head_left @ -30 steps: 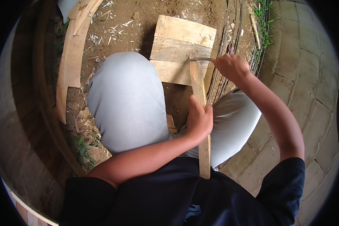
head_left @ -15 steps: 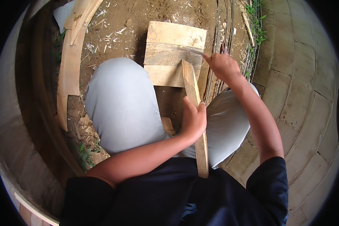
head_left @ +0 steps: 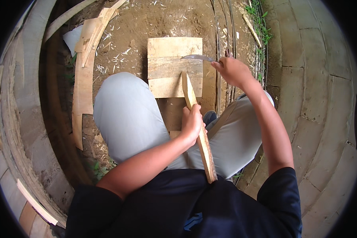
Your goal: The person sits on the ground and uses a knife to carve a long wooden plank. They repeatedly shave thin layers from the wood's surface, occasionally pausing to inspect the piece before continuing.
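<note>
My left hand grips a long narrow wooden slat near its middle. The slat's upper tip rests on a square wooden board that lies on the dirt between my knees. My right hand is raised above the board's right side and holds a knife with a curved grey blade. The blade points left, a little above the slat's tip and apart from it. My grey-trousered legs flank the board.
Curved wood offcuts lie on the dirt to the left, with wood chips scattered about. A low curved wall runs along the left. Paving slabs cover the right, edged by thin sticks and grass.
My right hand has lifted the knife up and away from the slat's tip. The view has shifted, so the board now sits nearer the middle. My left hand keeps its grip on the slat.
</note>
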Available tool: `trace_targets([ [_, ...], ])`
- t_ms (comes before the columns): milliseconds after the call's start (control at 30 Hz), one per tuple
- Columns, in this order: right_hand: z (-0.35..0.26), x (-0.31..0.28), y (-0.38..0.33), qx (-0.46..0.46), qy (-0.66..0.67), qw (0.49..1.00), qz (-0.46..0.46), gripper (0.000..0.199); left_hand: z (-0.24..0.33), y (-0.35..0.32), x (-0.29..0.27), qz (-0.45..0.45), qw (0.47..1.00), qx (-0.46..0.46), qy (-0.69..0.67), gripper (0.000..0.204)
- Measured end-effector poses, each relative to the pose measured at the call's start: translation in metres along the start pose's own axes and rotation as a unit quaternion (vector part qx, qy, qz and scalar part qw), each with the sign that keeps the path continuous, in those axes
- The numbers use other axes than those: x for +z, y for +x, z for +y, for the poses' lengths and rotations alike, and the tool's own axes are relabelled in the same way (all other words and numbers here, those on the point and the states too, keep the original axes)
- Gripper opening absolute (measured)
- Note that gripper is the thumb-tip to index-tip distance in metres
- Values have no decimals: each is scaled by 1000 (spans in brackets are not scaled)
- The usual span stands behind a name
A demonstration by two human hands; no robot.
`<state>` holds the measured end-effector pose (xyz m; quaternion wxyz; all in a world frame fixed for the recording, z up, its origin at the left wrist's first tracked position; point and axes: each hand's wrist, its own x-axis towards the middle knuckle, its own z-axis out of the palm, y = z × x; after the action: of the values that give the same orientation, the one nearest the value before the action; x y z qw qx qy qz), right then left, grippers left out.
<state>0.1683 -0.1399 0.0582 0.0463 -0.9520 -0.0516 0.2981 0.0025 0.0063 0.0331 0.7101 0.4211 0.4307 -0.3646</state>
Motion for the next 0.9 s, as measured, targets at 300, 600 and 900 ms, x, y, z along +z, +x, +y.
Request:
trace_targets([
  [300, 9, 3, -9, 96, 170, 979, 65, 59, 4, -15, 8, -70, 990, 117, 22, 35],
  [600, -2, -34, -14, 62, 705, 706, -12, 47, 8, -50, 19, -194, 952, 224, 69, 33],
  [900, 9, -27, -17, -36, 741, 663, -99, 23, -6, -82, 33, -158, 940, 264, 147, 42],
])
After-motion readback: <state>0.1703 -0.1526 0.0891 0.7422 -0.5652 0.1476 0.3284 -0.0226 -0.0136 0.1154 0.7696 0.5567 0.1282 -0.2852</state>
